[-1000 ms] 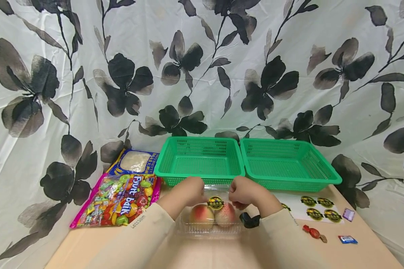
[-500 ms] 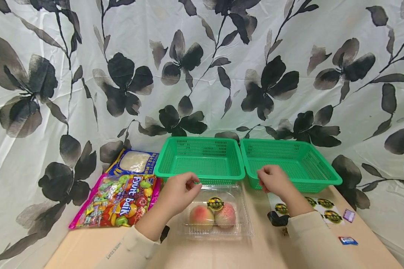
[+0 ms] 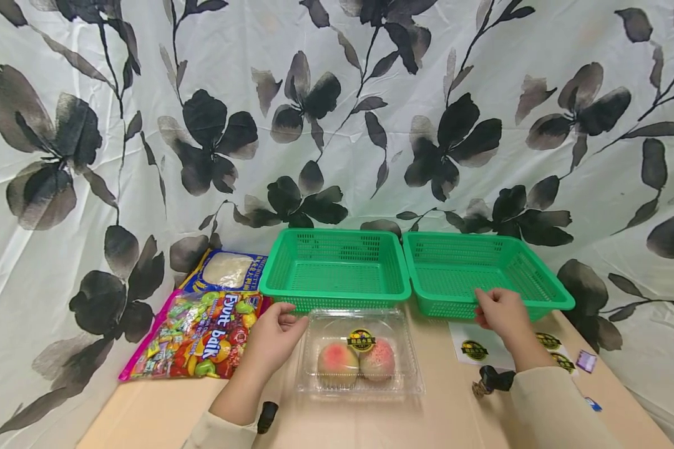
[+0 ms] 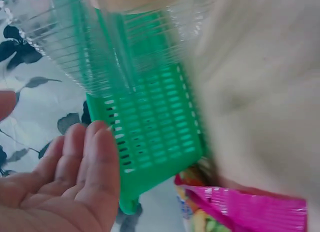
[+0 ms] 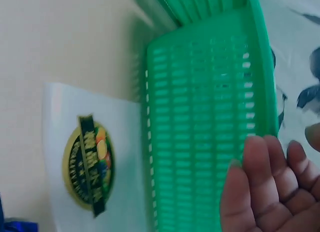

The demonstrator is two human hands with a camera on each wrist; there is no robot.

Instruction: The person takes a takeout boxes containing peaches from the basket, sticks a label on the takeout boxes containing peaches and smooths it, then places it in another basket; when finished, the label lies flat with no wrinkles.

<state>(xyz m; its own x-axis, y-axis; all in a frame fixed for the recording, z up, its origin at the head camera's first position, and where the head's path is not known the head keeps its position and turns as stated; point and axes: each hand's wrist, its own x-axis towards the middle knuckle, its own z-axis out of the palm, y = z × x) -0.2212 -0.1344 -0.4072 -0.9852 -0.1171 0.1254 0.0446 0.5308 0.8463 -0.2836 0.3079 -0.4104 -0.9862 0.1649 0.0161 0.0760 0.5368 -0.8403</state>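
box [image 3: 361,354] down on table [image 3: 342,427], peaches [image 3: 338,362] inside; left hand [image 3: 273,337] just left of it, right hand [image 3: 501,315] well right, both empty, fingers loosely bent; touch lightly there, i'd say, thin plastic could buckle

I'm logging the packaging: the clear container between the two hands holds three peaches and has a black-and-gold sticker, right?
Not three: the head view shows two peaches in the clear container, which does lie between the left hand and right hand and has the sticker.
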